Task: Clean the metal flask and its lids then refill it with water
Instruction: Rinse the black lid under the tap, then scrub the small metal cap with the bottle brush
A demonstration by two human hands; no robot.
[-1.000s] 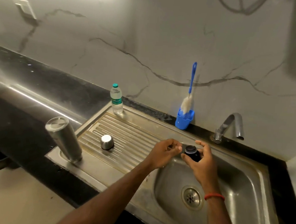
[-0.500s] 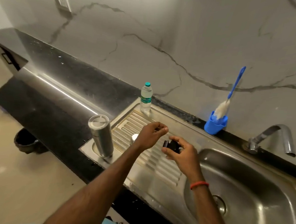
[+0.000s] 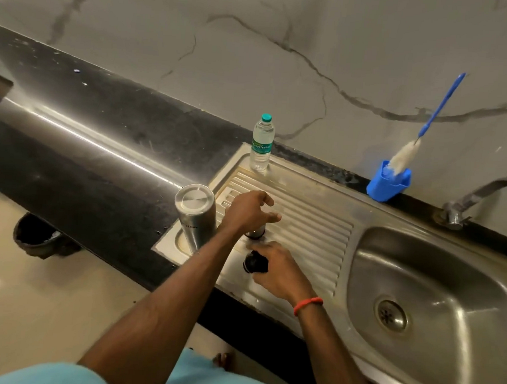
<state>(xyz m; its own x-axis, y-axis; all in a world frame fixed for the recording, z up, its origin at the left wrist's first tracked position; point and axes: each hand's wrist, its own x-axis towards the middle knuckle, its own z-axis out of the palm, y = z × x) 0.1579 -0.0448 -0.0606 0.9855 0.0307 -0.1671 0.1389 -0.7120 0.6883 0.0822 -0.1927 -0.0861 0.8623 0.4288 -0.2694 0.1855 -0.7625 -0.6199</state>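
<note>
Flask (image 3: 196,215) on the drainboard's (image 3: 312,225) left corner, water bottle (image 3: 261,143) at its back edge, basin (image 3: 463,282) to its right.

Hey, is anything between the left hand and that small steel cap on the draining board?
Nothing visible. The left hand is directly over the steel cap, fingers spread above it. The black lid, held in the right hand, lies nearer the person, off that path.

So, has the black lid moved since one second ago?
Yes. The right hand carried the black lid left, from the sink basin to the drainboard.
</note>
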